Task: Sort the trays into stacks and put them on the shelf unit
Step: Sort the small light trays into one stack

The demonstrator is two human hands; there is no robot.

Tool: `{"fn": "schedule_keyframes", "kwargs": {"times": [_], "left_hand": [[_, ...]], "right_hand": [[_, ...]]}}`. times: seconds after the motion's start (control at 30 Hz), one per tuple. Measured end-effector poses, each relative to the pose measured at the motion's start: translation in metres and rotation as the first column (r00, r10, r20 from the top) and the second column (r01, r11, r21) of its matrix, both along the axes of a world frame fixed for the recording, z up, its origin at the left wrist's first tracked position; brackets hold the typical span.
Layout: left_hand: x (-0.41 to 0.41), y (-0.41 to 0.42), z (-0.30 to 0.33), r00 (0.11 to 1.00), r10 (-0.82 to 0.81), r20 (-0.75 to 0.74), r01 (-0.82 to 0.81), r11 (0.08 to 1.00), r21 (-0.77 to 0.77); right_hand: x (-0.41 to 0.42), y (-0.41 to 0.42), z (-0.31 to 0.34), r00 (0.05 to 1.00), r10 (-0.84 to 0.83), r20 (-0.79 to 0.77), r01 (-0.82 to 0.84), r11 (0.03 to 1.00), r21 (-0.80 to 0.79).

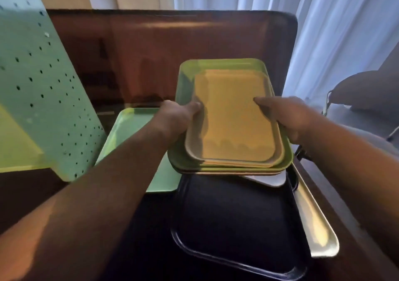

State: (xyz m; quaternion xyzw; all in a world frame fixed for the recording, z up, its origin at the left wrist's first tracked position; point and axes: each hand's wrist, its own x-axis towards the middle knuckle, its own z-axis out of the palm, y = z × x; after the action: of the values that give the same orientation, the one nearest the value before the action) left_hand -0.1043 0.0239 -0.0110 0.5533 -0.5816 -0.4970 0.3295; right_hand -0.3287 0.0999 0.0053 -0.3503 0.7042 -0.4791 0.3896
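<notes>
I hold a small stack of trays in front of me with both hands. A beige tray point(235, 121) lies on top, nested in a green tray point(222, 66), with more tray edges showing under them. My left hand point(177, 119) grips the stack's left rim, thumb on the beige tray. My right hand point(289, 116) grips the right rim, thumb on top. Below the stack a large black tray point(233, 222) lies flat. A mint-green tray point(127, 127) rests to its left. A cream tray point(317, 231) pokes out from under the black tray on the right.
A mint-green perforated shelf unit panel point(43, 90) rises at the left. A dark brown table point(133, 49) carries the trays, its far edge near white curtains point(323, 21). A grey chair point(364, 93) stands at the right.
</notes>
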Motion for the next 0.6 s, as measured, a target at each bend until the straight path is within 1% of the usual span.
{"fn": "schedule_keyframes", "kwargs": {"times": [0.1, 0.2, 0.3, 0.4, 0.53, 0.6], "left_hand": [[-0.011, 0.005, 0.001, 1.0, -0.019, 0.014, 0.016, 0.991, 0.13], [-0.031, 0.006, 0.005, 0.998, -0.039, 0.042, 0.029, 0.975, 0.218], [-0.051, 0.004, 0.01, 0.993, -0.084, 0.083, 0.06, 0.964, 0.26], [-0.068, -0.011, 0.003, 0.978, -0.131, 0.159, 0.083, 0.958, 0.275], [-0.087, -0.032, -0.017, 0.936, -0.161, 0.313, 0.07, 0.957, 0.282], [-0.092, -0.031, -0.018, 0.916, -0.192, 0.354, 0.079, 0.948, 0.308]], "right_hand": [[-0.014, 0.007, -0.004, 0.999, -0.044, 0.03, 0.041, 0.995, 0.088], [-0.034, 0.015, -0.017, 0.99, -0.107, 0.097, 0.089, 0.981, 0.172], [-0.037, 0.028, -0.014, 0.974, -0.184, 0.13, 0.158, 0.969, 0.19], [-0.045, 0.03, -0.018, 0.941, -0.27, 0.202, 0.224, 0.948, 0.226], [-0.061, 0.02, -0.037, 0.904, -0.331, 0.27, 0.257, 0.927, 0.274], [-0.066, 0.016, -0.047, 0.901, -0.333, 0.277, 0.248, 0.921, 0.3]]}}
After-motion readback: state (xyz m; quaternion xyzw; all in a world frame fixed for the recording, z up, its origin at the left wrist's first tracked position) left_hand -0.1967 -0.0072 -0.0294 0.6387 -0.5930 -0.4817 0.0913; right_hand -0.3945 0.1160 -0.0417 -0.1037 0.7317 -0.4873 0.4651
